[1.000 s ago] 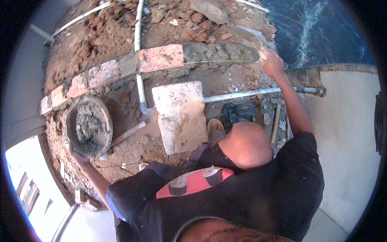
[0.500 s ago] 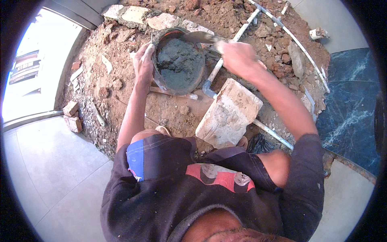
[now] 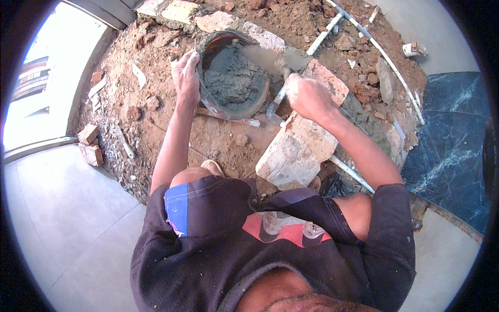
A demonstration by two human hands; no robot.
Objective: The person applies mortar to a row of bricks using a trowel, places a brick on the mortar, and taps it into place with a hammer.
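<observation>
A round bucket (image 3: 212, 107) holding wet grey mortar (image 3: 231, 78) stands tilted on the dirt. My left hand (image 3: 185, 78) grips its left rim, thumb at the edge. My right hand (image 3: 310, 97) is closed round the handle of a trowel (image 3: 264, 59), whose motion-blurred blade lies over the bucket's right rim. Whether mortar sits on the blade, I cannot tell. Nearer my knees rests a pale, dirt-covered block (image 3: 293, 152). Just past my right hand is a pinkish brick (image 3: 331, 82), with grey mortar (image 3: 366, 118) to the right of it.
White plastic pipes (image 3: 353, 173) cross the dirt, one ending in a grey elbow (image 3: 273, 112) beside the bucket. Broken bricks (image 3: 90, 144) lie at left near the doorway. A row of stones (image 3: 217, 21) runs behind the bucket. Dark blue marbled tiles (image 3: 447, 140) border the right side.
My right hand and the trowel have moved nearer to me, the blade passing from the bucket's far rim to its right side. My left hand keeps its hold on the rim.
</observation>
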